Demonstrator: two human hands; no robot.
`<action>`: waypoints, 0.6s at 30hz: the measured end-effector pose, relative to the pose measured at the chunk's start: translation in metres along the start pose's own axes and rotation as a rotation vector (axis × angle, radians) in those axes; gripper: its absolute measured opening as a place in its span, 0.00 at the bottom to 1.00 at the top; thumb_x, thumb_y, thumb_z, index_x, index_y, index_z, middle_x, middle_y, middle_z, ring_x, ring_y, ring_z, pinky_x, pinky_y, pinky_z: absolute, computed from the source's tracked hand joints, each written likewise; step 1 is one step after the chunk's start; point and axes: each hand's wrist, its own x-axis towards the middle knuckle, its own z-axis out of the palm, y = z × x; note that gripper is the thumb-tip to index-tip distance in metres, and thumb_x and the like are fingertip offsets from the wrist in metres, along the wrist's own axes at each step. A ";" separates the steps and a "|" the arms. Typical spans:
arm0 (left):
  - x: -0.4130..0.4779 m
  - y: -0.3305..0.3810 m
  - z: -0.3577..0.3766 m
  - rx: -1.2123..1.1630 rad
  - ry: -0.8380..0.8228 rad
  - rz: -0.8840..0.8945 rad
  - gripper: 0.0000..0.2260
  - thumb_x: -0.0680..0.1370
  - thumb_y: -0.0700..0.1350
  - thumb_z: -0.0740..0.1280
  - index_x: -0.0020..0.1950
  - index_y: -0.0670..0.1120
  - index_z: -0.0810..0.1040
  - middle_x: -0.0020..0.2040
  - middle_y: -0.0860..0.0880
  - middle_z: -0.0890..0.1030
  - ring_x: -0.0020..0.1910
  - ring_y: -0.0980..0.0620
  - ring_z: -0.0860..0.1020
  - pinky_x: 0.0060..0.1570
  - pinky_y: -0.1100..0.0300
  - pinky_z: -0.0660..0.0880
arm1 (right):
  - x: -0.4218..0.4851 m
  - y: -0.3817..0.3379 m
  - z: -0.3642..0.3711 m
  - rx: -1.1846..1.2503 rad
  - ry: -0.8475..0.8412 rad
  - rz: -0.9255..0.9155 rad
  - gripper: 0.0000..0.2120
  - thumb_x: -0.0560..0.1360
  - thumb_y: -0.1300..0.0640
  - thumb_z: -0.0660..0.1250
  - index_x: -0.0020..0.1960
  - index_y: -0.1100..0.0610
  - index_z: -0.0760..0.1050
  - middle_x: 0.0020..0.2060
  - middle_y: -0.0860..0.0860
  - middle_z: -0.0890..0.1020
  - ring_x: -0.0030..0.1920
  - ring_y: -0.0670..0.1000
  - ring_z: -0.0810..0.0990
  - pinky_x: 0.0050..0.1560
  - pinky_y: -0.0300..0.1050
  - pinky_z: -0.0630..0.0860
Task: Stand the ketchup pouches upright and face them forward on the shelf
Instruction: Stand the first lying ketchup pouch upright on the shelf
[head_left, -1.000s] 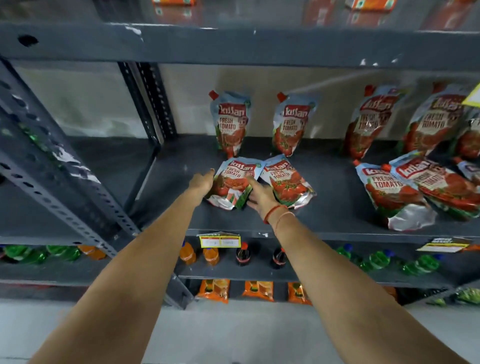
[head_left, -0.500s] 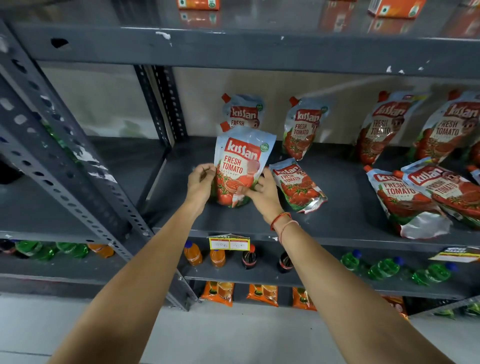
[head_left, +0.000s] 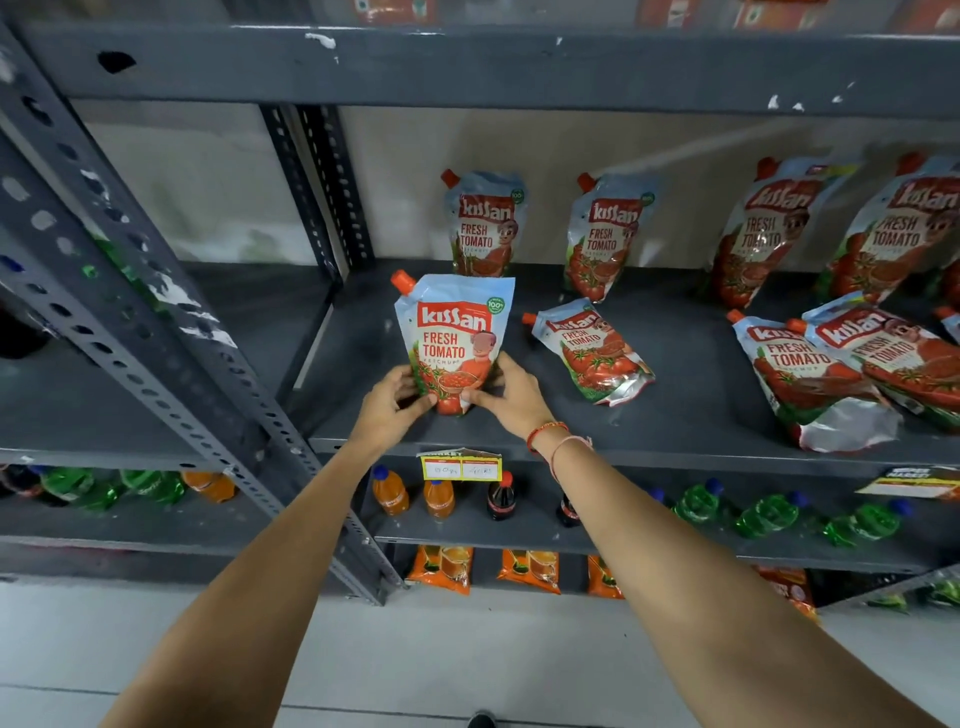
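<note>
A ketchup pouch with a red spout stands upright, label forward, near the front left of the grey shelf. My left hand grips its lower left side and my right hand grips its lower right. Right beside it a second pouch lies flat on its back. Two pouches lie overlapped at the right. Upright pouches lean on the back wall: one behind the held pouch, another to its right, more further right.
A perforated grey upright slants across the left. A yellow price tag hangs on the shelf's front edge. Below are soft drink bottles and orange packets. The shelf above is close overhead.
The pouch that lay flat a second ago was lifted by both hands, turned upright and now sits with its base on the shelf, both hands lower on its sides.
</note>
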 end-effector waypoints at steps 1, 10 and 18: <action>-0.002 0.001 0.001 0.008 0.020 -0.002 0.22 0.73 0.41 0.70 0.66 0.40 0.69 0.62 0.42 0.78 0.62 0.46 0.76 0.65 0.51 0.71 | -0.001 -0.002 0.000 -0.035 -0.016 -0.008 0.25 0.70 0.60 0.73 0.64 0.62 0.68 0.59 0.60 0.79 0.57 0.56 0.78 0.58 0.47 0.75; -0.016 0.010 0.009 0.152 0.139 -0.004 0.23 0.74 0.42 0.69 0.67 0.40 0.69 0.62 0.41 0.78 0.61 0.45 0.77 0.63 0.53 0.72 | -0.011 -0.010 -0.002 -0.161 -0.066 0.059 0.25 0.71 0.54 0.71 0.62 0.62 0.65 0.61 0.60 0.77 0.61 0.60 0.77 0.62 0.56 0.75; -0.067 0.058 0.076 -0.085 0.439 0.198 0.06 0.77 0.44 0.64 0.50 0.44 0.79 0.45 0.52 0.81 0.44 0.56 0.78 0.47 0.63 0.75 | -0.016 -0.014 -0.077 -0.163 0.217 -0.070 0.21 0.72 0.56 0.71 0.62 0.62 0.74 0.56 0.60 0.80 0.57 0.56 0.78 0.58 0.43 0.73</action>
